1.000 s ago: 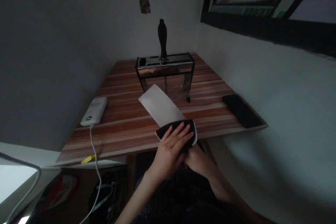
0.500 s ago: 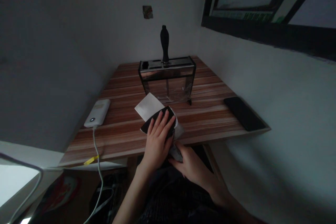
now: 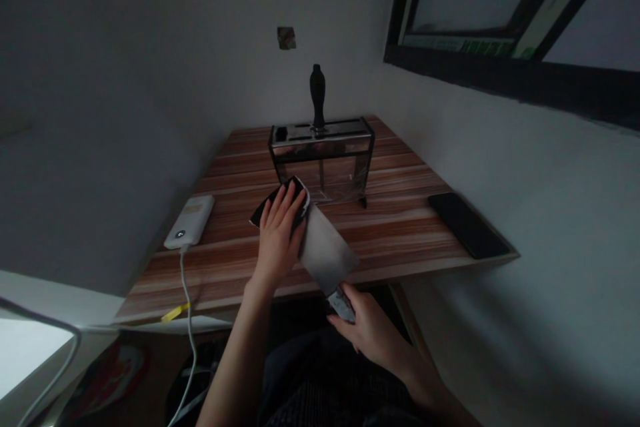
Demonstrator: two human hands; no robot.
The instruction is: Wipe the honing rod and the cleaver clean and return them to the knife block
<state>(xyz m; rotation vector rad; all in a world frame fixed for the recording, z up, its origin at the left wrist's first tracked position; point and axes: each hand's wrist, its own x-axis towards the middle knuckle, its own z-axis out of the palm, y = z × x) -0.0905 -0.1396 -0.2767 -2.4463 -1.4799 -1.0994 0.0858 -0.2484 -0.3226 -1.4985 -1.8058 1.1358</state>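
Head view: left hand [image 3: 277, 240] lies flat, fingers together, pressing a black cloth with a pale edge [image 3: 261, 209] onto the far end of the broad steel cleaver [image 3: 327, 253]; right hand [image 3: 367, 333] is closed round its handle, close to the body; the blade spans the two hands above the striped wooden table [image 3: 400, 227]; as I judge it, the cloth could slip and bare the fingers to the edge, or the handle could twist loose; beyond the left hand stands a clear knife block [image 3: 323, 160].
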